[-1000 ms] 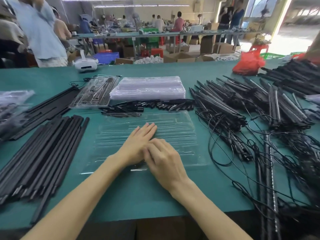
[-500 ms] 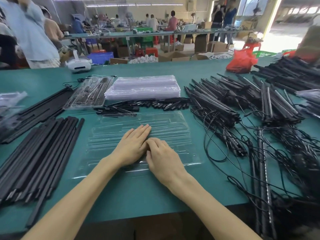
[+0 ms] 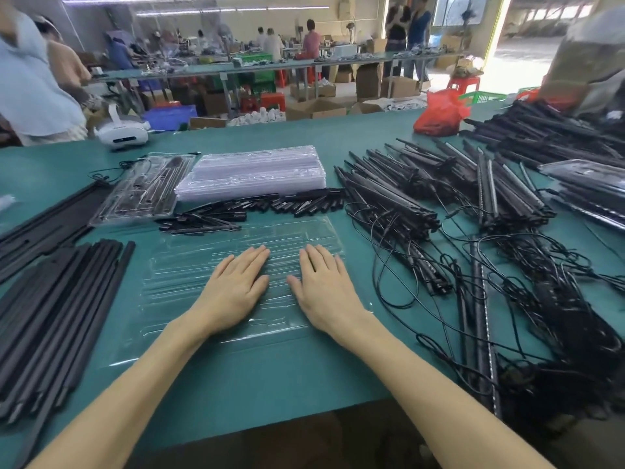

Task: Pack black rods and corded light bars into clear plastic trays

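Both hands flat, fingers straight, palms down on empty clear tray (image 3: 189, 282) at table centre: left hand (image 3: 233, 289) & right hand (image 3: 324, 286) side by side w/ a gap btwn, gripping nothing. Black rods (image 3: 54, 319) piled left of tray. Corded light bars (image 3: 406, 204) tangled to the right. Stack of clear trays (image 3: 253, 176) behind, small black pieces (image 3: 257, 208) btwn stack & tray
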A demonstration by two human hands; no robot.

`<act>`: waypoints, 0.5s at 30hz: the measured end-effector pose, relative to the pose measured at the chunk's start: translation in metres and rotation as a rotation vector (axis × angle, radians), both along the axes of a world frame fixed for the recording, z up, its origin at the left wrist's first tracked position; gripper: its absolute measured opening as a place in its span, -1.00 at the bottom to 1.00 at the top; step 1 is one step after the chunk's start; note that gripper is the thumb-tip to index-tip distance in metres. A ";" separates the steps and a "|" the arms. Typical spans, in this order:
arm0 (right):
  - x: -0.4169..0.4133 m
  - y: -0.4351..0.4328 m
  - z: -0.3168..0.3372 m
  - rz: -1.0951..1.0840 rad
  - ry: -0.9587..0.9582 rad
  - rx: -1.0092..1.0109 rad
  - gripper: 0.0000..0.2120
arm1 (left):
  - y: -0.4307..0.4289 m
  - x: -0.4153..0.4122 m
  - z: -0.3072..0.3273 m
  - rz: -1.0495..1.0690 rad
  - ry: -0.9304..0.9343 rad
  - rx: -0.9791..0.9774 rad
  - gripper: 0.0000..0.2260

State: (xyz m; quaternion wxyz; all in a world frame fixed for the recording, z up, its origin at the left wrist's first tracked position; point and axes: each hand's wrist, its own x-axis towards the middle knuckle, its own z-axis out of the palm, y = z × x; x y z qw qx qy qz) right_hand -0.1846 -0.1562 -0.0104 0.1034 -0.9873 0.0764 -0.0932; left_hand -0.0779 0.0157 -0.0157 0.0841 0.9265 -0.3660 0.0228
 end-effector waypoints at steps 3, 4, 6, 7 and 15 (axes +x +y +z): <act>-0.004 0.000 -0.001 -0.007 0.001 0.010 -0.40 | 0.000 -0.003 0.001 -0.007 0.003 -0.010 -0.50; -0.006 0.000 -0.001 -0.009 0.002 0.011 -0.40 | 0.000 -0.004 0.000 -0.008 0.002 -0.014 -0.51; -0.008 0.001 0.000 -0.010 0.009 0.016 -0.40 | -0.001 -0.006 0.000 -0.007 0.006 -0.015 -0.51; -0.007 0.001 0.002 -0.011 0.016 0.018 -0.39 | -0.001 -0.006 0.000 -0.004 0.006 -0.016 -0.51; -0.009 -0.014 0.007 0.057 0.070 0.087 -0.38 | -0.005 -0.004 0.006 0.013 0.036 -0.062 -0.57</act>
